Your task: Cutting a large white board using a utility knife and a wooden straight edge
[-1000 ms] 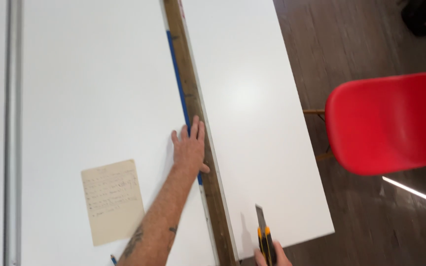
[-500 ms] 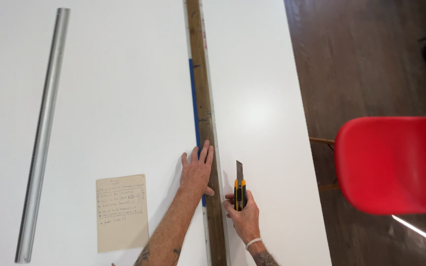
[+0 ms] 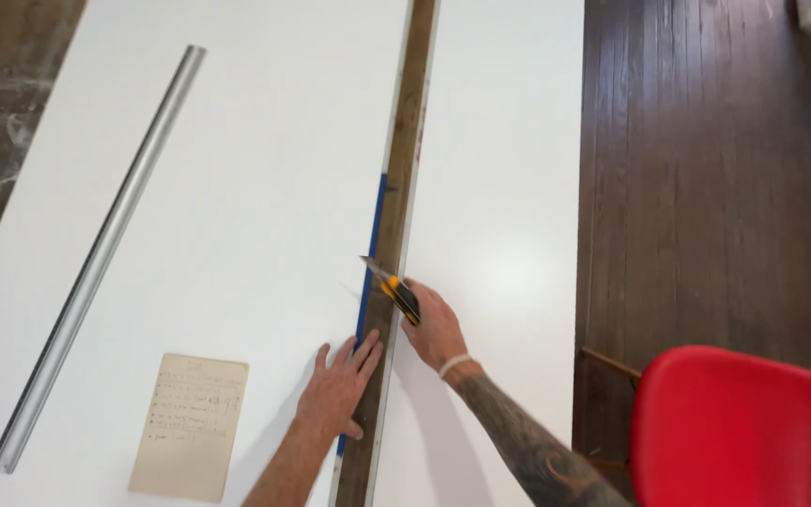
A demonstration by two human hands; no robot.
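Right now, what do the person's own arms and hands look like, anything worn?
Both forearms are bare, no sleeves or gloves. The right hand has a thin pale band at the wrist and dark tattoos along the forearm. The left hand wears nothing visible.

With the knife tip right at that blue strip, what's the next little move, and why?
Probably drawing the yellow-and-black utility knife along the long wooden straightedge. The right hand holds its blade tip at the blue tape strip on the white board, and the left hand lies flat on the straightedge.
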